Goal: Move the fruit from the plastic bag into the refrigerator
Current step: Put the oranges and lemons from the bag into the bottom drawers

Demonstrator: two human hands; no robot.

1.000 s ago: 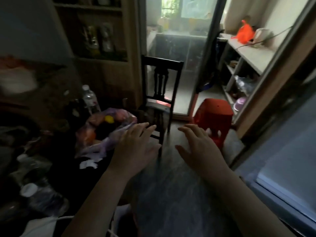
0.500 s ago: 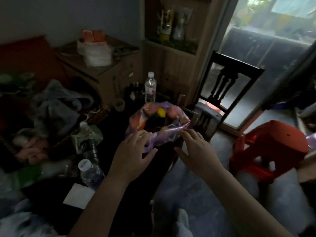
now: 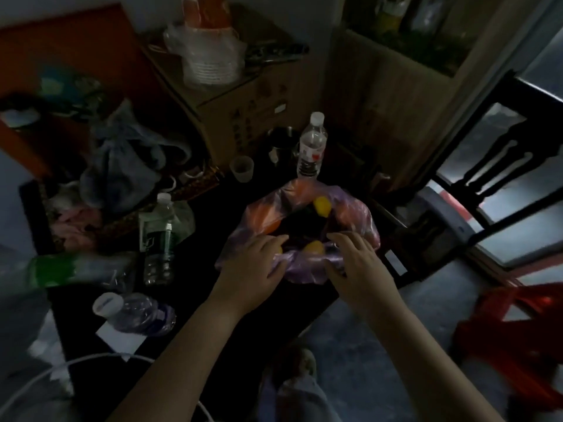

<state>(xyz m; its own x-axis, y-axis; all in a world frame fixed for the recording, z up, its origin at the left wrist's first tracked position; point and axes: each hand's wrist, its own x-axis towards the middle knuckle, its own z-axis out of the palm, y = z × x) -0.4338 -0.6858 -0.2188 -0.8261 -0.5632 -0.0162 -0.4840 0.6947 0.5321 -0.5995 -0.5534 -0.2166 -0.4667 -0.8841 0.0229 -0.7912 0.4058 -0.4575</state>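
Note:
A translucent purple plastic bag (image 3: pixel 362 220) sits open on the dark table (image 3: pixel 189 303). Inside it I see a yellow fruit (image 3: pixel 322 206) at the far side, an orange fruit (image 3: pixel 268 219) on the left and another yellow-orange fruit (image 3: pixel 314 247) at the near rim. My left hand (image 3: pixel 253 269) rests on the bag's near left edge, fingers spread. My right hand (image 3: pixel 359 266) lies on the near right edge, fingers apart. Neither hand holds a fruit. The refrigerator is out of view.
An upright water bottle (image 3: pixel 312 147) stands just behind the bag, with a small cup (image 3: pixel 242 168) and a dark mug (image 3: pixel 281 144). More bottles (image 3: pixel 158 239) clutter the table's left. A cardboard box (image 3: pixel 243 102) is behind; a dark chair (image 3: pixel 475 190) and red stool (image 3: pixel 515 333) stand right.
My view has swung left and down from the doorway to the table. Both hands have come forward from the air onto the near rim of the bag.

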